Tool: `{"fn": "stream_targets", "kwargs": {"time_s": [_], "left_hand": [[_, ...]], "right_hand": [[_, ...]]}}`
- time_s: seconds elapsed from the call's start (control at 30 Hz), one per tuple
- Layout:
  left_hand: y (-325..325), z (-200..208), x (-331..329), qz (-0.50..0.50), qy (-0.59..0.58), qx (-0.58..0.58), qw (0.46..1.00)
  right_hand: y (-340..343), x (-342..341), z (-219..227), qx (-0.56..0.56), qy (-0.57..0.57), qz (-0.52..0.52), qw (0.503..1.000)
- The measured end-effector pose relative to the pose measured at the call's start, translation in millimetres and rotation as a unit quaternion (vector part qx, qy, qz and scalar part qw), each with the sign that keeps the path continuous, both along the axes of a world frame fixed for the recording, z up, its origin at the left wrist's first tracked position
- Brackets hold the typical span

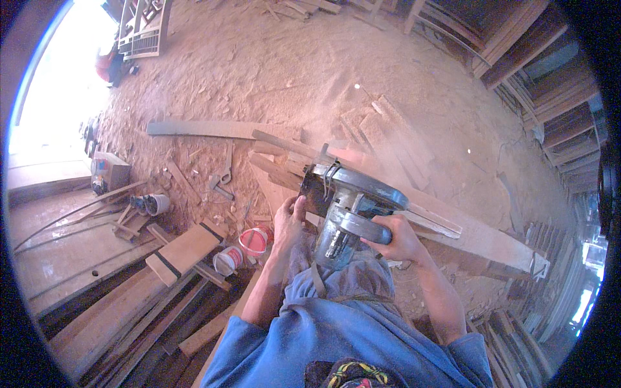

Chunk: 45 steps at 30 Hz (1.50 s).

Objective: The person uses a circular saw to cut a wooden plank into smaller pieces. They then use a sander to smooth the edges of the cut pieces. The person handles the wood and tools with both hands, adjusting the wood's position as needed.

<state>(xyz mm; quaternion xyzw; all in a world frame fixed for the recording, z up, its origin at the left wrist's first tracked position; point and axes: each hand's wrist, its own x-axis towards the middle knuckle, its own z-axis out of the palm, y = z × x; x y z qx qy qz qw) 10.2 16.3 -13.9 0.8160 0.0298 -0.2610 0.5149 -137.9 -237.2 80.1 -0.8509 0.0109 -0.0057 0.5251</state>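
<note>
A grey metal circular saw [365, 184] rests on wooden boards in front of my body. My right hand [401, 238] is wrapped round its rear handle. Close against the saw's left side is my left hand [289, 218], thumb up and fingers curled; what they grip is hidden behind the saw's dark edge. Under the saw a long pale board [482, 242] runs off to the right. Several narrow wood strips [278, 161] stick out beyond the saw on the left. Dust blurs the area just past the blade guard.
Two small buckets, one red [254, 240] and one white [228, 260], stand left of my legs. A hammer-like tool [221, 187] and a curved plank [200, 129] lie on the sawdust-covered floor. Stacked lumber [123, 310] fills the lower left; more timber [517, 45] leans at upper right.
</note>
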Motion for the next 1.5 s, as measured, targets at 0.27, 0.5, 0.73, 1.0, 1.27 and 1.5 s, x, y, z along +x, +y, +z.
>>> {"fn": "stream_targets", "kwargs": {"time_s": [0.27, 0.5, 0.73, 1.0, 1.27, 1.5], "left_hand": [[2.8, 4.6, 2.4, -0.006, 0.022, -0.008, 1.000], [4.1, 3.8, 1.5, 0.002, 0.020, -0.012, 1.000], [4.0, 11.5, 2.2, -0.008, 0.008, -0.001, 1.000], [4.5, 14.7, 2.6, -0.012, -0.002, 0.013, 1.000], [1.6, 21.3, 0.1, -0.002, -0.015, -0.008, 1.000], [12.0, 10.1, 4.0, -0.011, 0.012, 0.019, 1.000]], "right_hand": [[2.6, 2.0, 1.8, 0.010, 0.011, -0.002, 1.000], [3.9, 2.5, 0.2, -0.001, -0.013, -0.007, 1.000], [5.1, 2.7, 1.5, 0.008, 0.007, -0.002, 1.000], [5.8, 2.5, -1.6, 0.016, -0.003, -0.002, 1.000], [7.6, 1.7, -5.9, 0.025, -0.015, 0.000, 1.000], [8.9, 3.6, -1.5, 0.037, -0.007, 0.006, 0.999]]}}
